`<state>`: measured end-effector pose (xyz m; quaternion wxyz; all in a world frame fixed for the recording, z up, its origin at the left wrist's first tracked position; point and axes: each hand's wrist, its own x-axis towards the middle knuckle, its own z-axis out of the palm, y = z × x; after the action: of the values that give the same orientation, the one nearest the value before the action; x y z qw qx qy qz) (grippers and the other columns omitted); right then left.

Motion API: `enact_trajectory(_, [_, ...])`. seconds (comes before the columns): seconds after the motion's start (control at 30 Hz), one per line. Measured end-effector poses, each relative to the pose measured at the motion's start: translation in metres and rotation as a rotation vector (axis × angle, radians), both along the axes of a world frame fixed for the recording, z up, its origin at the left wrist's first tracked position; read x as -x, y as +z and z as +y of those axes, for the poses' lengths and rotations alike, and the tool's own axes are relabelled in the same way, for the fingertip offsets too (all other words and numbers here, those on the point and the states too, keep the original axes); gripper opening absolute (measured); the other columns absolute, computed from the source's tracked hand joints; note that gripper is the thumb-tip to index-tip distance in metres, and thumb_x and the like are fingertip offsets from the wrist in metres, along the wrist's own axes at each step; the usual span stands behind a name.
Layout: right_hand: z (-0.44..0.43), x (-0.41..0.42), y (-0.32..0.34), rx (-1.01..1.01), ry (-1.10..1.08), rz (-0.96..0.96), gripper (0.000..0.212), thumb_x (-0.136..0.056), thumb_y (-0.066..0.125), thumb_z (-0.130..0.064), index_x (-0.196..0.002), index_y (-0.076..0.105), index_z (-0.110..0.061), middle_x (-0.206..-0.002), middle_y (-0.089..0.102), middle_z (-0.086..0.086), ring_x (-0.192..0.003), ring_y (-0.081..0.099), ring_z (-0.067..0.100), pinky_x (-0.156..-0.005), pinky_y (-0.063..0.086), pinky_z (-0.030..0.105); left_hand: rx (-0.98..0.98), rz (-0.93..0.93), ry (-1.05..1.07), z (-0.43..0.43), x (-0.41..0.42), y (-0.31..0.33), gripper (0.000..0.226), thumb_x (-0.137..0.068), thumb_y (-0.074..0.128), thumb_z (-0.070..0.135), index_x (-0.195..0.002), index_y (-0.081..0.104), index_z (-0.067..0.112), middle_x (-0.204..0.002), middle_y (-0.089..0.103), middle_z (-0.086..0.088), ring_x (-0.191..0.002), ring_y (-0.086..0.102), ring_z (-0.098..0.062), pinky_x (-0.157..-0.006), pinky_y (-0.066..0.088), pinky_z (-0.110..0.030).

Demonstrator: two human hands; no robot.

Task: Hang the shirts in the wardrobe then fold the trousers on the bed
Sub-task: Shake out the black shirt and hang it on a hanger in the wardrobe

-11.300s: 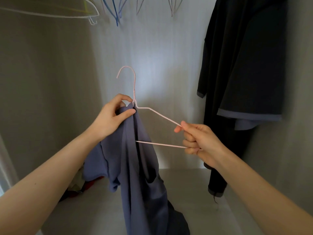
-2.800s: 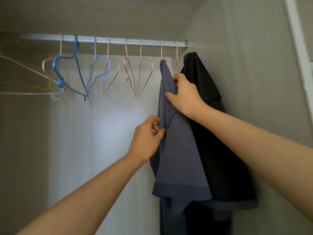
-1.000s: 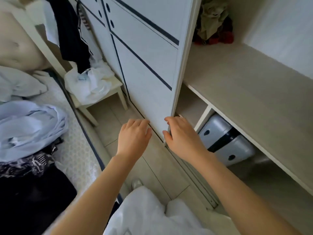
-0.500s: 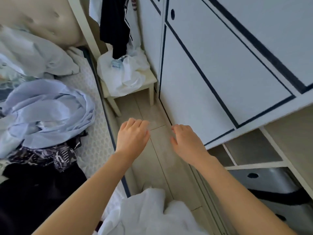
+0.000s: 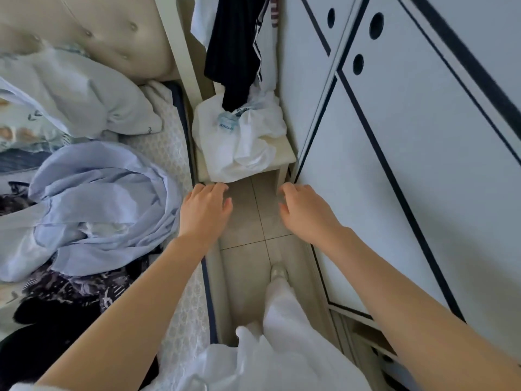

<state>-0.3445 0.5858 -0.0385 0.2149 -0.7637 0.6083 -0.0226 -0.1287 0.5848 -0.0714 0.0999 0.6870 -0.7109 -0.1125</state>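
The bed (image 5: 180,306), under a white quilted cover, carries a heap of clothes: a crumpled light blue shirt (image 5: 107,204) lying over a dark patterned garment (image 5: 73,289) and a black garment (image 5: 42,348). Pale bedding (image 5: 84,94) lies near the headboard. On the tiled floor (image 5: 248,221) beside it stands a cream stool (image 5: 284,156) bearing a white plastic bag (image 5: 239,142).
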Motion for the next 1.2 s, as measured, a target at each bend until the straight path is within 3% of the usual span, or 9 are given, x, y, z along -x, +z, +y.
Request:
enact_trajectory(0.27, [-0.136,-0.012,0.002,0.001,0.068,0.038,0.029,-0.100,0.041,-0.022,-0.122,0.049,-0.006,-0.113,0.058,0.012,-0.102,0.052,0.028,-0.080,0.050,0.044,-0.030,0.045,0.160,-0.108,-0.011,0.012,0.029,-0.097,0.051,0.022,-0.123,0.062,0.012,-0.105,0.069,-0.005,-0.107,0.055,-0.026,-0.085,0.044,-0.039])
enact_trajectory(0.4, [-0.199,-0.030,0.000,-0.014,0.082,0.031,0.033,-0.100,0.041,-0.023,-0.127,0.047,-0.005,-0.120,0.057,0.013,-0.110,0.049,0.029,-0.085,0.049,0.045,-0.026,0.010,0.174,-0.163,-0.031,0.010,0.030,-0.097,0.050,0.024,-0.122,0.062,0.012,-0.105,0.069,-0.004,-0.103,0.054,-0.026,-0.084,0.046,-0.041])
enact_trajectory(0.83, [-0.376,-0.093,0.000,0.034,-0.008,0.090,0.032,-0.099,0.041,-0.022,-0.126,0.048,-0.006,-0.119,0.056,0.013,-0.108,0.050,0.030,-0.083,0.048,0.043,0.004,-0.004,0.052,-0.371,-0.098,0.023,0.027,-0.098,0.049,0.024,-0.120,0.062,0.013,-0.103,0.067,-0.004,-0.100,0.054,-0.026,-0.084,0.045,-0.040])
enact_trajectory(1.2, [-0.516,-0.091,0.030,0.134,-0.067,0.119,0.028,-0.099,0.042,-0.020,-0.121,0.050,-0.005,-0.114,0.060,0.013,-0.106,0.050,0.030,-0.078,0.048,0.041,0.034,-0.072,-0.070,-0.526,-0.092,0.038,0.028,-0.099,0.047,0.023,-0.121,0.059,0.012,-0.101,0.067,-0.004,-0.100,0.054,-0.026,-0.082,0.041,-0.037])
